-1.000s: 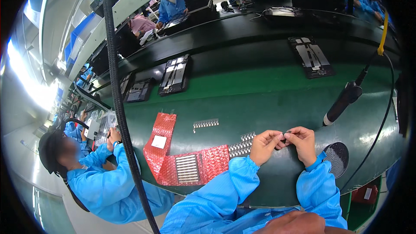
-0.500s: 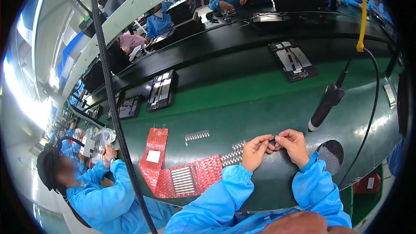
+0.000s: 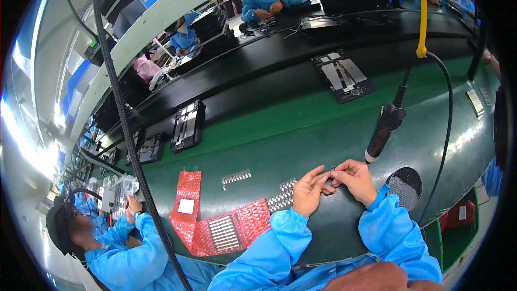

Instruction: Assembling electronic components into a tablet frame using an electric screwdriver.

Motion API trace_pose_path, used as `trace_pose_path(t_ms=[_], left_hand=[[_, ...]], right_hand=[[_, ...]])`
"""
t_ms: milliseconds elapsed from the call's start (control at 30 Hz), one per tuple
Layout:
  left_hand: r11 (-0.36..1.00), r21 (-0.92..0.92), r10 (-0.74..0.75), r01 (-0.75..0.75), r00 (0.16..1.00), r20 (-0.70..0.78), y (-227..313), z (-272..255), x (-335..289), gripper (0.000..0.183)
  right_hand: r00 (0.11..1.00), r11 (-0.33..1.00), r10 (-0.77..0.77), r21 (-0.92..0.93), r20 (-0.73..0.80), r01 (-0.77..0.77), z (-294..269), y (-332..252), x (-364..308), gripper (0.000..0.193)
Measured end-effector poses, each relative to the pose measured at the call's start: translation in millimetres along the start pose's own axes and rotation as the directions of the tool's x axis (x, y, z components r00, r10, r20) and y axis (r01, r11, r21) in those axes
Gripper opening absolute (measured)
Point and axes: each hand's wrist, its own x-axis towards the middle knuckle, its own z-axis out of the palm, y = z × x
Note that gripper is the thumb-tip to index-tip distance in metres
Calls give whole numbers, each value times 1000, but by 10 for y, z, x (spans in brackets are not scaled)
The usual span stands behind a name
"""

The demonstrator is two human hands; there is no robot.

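My left hand (image 3: pixel 310 191) and my right hand (image 3: pixel 356 183) meet fingertip to fingertip over the green table. Between their pinched fingers shows a tiny dark piece, too small to name. Just left of my left hand lie sheets of small silvery parts (image 3: pixel 282 198), partly hidden by it. A separate short strip of such parts (image 3: pixel 237 177) lies farther left. Red bubble wrap (image 3: pixel 186 227) is spread beside my left sleeve, with a block of pale metallic strips (image 3: pixel 224 232) on it. A blue band circles my right wrist.
A dark powered screwdriver (image 3: pixel 385 132) hangs on a cable beyond my right hand. To the right sits a round black dish (image 3: pixel 405 188) of tiny parts. Opened flat devices (image 3: pixel 343 77) lie along the line. A co-worker (image 3: pixel 121 242) sits left; a green bin (image 3: pixel 458 237) stands low right.
The view has shifted, so most of the scene sits farther left in it. My hands stay joined at the fingertips, with the left fingers slightly more spread.
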Motion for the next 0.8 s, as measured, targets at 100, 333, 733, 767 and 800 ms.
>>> trace_pose_path(t_ms=[100, 333, 733, 767, 800], left_hand=[[1000, -10, 0, -1, 999, -36, -25, 0, -4, 29], [1000, 6, 16, -16, 995, -98, 38, 46, -6, 18], [990, 129, 66, -59, 996, -51, 48, 59, -34, 24], [991, 120, 61, -54, 996, -58, 48, 72, -27, 24], [991, 117, 72, -66, 996, -48, 54, 69, -26, 23]], right_hand=[[1000, 1000, 3, -7, -5, -3, -18, -5, -6, 10], [1000, 999, 1, -35, -19, -1, -19, -21, -10, 8], [993, 995, -39, -91, 109, 49, -21, 9, -32, 7], [991, 995, -51, -82, 125, 62, -35, 23, -30, 8], [991, 995, -41, -87, 128, 52, -36, 36, -31, 8]])
